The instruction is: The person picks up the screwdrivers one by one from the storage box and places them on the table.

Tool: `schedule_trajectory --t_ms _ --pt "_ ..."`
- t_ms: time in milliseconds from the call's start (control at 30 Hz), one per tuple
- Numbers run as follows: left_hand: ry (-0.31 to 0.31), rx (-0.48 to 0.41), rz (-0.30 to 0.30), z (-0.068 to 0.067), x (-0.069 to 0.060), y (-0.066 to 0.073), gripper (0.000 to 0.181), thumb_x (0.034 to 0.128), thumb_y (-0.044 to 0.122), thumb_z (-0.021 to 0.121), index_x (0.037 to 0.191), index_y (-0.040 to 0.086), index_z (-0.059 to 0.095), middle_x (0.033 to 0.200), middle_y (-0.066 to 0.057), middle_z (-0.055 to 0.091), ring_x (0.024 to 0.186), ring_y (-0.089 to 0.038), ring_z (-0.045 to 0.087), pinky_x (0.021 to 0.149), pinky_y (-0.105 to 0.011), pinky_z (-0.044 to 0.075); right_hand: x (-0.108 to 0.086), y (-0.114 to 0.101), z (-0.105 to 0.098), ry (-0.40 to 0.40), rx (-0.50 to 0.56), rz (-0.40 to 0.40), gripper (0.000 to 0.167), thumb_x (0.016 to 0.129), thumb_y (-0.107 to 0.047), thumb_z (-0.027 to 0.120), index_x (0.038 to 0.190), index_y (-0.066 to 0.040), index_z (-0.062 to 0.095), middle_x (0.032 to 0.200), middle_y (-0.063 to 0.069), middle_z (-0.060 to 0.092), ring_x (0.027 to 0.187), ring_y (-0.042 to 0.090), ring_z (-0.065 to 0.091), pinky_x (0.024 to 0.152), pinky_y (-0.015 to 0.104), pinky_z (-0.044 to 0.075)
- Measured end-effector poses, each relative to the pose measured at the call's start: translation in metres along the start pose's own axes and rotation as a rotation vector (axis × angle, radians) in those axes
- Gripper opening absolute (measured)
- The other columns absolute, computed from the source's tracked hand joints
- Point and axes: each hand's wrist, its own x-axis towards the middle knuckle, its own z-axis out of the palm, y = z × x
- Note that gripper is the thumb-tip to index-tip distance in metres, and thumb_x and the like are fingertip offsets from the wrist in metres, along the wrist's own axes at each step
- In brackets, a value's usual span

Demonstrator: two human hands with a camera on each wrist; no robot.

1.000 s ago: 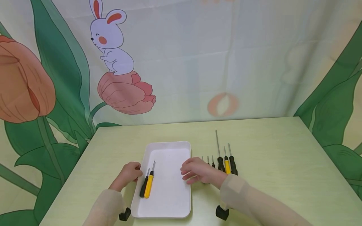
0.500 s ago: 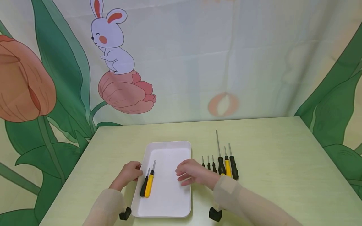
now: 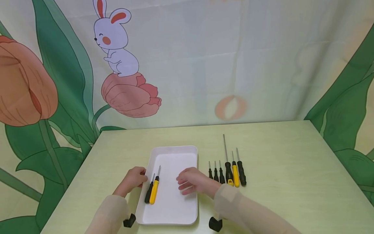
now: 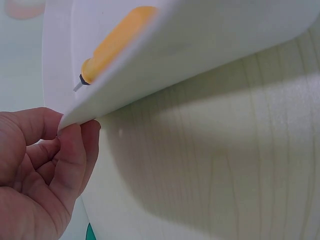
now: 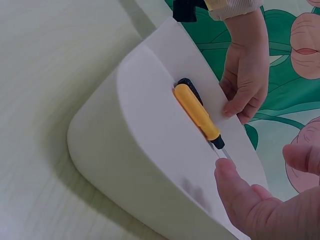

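Note:
A white tray (image 3: 172, 211) lies lengthwise on the table. My left hand (image 3: 132, 179) pinches its left rim between thumb and fingers, which the left wrist view shows closely. Inside the tray, along the left side, a yellow-handled screwdriver (image 3: 154, 193) lies beside a smaller black-handled screwdriver (image 3: 148, 194), shafts pointing away from me. Over the tray's right half hovers my right hand (image 3: 195, 182), fingers loosely bent and holding nothing. In the right wrist view its thumb (image 5: 240, 195) appears near the yellow screwdriver's tip, apart from it as far as I can tell.
Right of the tray, several screwdrivers stand in a row on the table (image 3: 292, 172): small black ones (image 3: 216, 175), a long black-and-yellow one (image 3: 229, 172), a yellow one (image 3: 235, 175) and a black one (image 3: 241, 174). A printed curtain (image 3: 187, 65) hangs behind the table's back edge.
My right hand has moved left from the tray's right rim to over the tray, uncovering more of the screwdriver row. The left hand, tray and screwdrivers have stayed put.

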Motion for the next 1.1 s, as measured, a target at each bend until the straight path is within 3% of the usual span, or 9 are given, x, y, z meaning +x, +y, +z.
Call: schedule_trajectory --t_ms 267,633,1100 --pt "0.007 -0.015 0.012 0.0 0.0 0.0 0.011 0.0778 0.001 0.052 0.088 -0.004 0.055 0.07 -0.005 0.047 0.058 -0.015 0.047 0.054 -0.025 0.048 0.004 0.002 0.011 0.005 0.006 0.024 0.026 0.079 -0.011 0.058 0.101 0.002 0.053 0.096 0.017 0.058 0.078 0.024 0.062 0.064 0.036 0.053" --pt "-0.001 0.001 -0.001 0.0 0.001 -0.001 0.013 0.0789 0.002 0.052 0.09 -0.004 0.055 0.072 -0.007 0.049 0.06 -0.015 0.048 0.055 -0.025 0.048 0.005 0.011 0.027 -0.017 0.025 0.01 0.024 0.078 -0.013 0.061 0.097 -0.001 0.054 0.095 0.016 0.059 0.07 0.019 0.059 0.063 0.034 0.053" --pt "0.007 -0.012 -0.008 0.0 0.001 -0.001 0.012 0.0789 0.001 0.052 0.089 -0.004 0.055 0.072 -0.007 0.049 0.061 -0.016 0.048 0.055 -0.025 0.048 0.014 0.021 0.043 -0.037 0.068 0.027 0.043 0.078 -0.018 0.062 0.116 -0.002 0.049 0.102 0.014 0.06 0.084 0.021 0.058 0.07 0.037 0.052"
